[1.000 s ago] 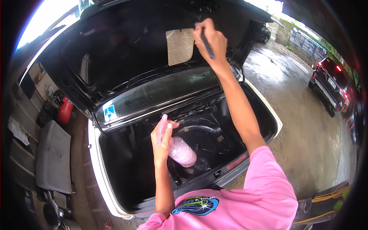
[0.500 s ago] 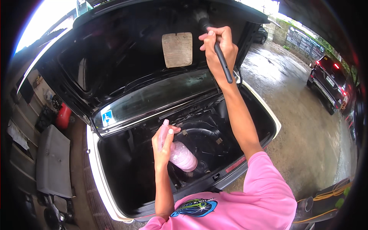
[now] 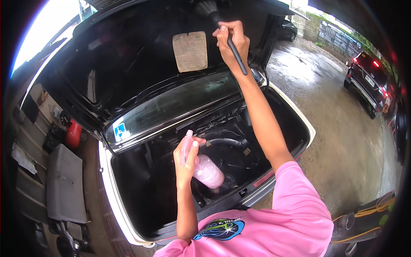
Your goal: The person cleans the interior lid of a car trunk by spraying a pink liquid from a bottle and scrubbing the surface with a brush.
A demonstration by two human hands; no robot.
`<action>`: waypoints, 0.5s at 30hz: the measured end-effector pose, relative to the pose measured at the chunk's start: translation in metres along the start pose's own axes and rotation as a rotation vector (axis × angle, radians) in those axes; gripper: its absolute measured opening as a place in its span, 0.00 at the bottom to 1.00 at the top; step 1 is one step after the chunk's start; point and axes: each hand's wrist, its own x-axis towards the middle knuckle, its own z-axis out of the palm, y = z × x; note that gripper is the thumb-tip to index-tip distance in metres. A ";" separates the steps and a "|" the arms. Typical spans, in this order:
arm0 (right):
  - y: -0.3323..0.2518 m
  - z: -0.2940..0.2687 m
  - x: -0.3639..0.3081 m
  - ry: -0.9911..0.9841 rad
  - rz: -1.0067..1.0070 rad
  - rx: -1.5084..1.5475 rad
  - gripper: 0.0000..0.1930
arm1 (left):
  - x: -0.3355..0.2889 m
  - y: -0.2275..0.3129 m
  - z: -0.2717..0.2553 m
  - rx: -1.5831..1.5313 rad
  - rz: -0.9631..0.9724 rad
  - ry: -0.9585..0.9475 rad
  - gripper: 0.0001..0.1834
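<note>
"What step?"
"Brushing, seemingly: right hand point(image 3: 240, 40) pinches the brush point(image 3: 237, 55), bristles point(image 3: 207, 7) beyond its fingertips, near the lid point(image 3: 137, 49)."
"Left hand point(image 3: 183, 168)?"
"Fingers curled round the bottle point(image 3: 209, 173). Another stroke needs a steady pinch."

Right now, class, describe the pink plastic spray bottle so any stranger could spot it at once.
Start at the open black trunk of the white car. Over it, the person's left hand holds the rounded pink plastic spray bottle. Its pale pink body sets it apart from the black-handled brush in the right hand.
</note>
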 end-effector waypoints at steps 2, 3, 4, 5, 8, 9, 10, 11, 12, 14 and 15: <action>0.003 0.012 -0.011 0.061 0.011 -0.050 0.05 | -0.006 0.001 0.000 -0.063 0.074 0.064 0.18; -0.001 0.017 -0.014 0.104 0.049 -0.044 0.04 | -0.006 0.004 -0.003 -0.066 0.099 0.071 0.18; -0.004 0.015 -0.018 0.116 0.103 -0.023 0.04 | -0.008 0.005 -0.005 -0.059 0.109 0.076 0.18; -0.009 0.008 -0.021 0.128 0.155 -0.006 0.04 | -0.011 0.007 -0.007 -0.056 0.119 0.077 0.18; 0.005 -0.005 -0.048 0.045 0.522 -0.044 0.06 | -0.018 0.022 -0.018 -0.010 0.151 0.083 0.17; 0.005 -0.015 -0.068 0.023 0.714 0.056 0.07 | -0.026 0.021 -0.019 -0.006 0.145 0.086 0.17; 0.008 -0.032 -0.099 0.035 0.722 0.101 0.08 | -0.030 0.018 -0.015 -0.028 0.096 0.111 0.20; 0.006 -0.048 -0.125 0.050 0.717 0.157 0.10 | -0.025 0.012 -0.010 -0.047 0.064 0.141 0.22; -0.021 -0.058 -0.146 -0.021 0.770 0.146 0.11 | -0.026 0.008 -0.014 -0.030 0.070 0.120 0.23; -0.057 -0.090 -0.194 -0.096 0.830 0.224 0.13 | -0.027 0.003 -0.002 -0.102 0.026 0.109 0.21; -0.068 -0.108 -0.222 -0.118 0.919 0.263 0.14 | -0.024 -0.001 0.005 -0.121 0.006 0.104 0.20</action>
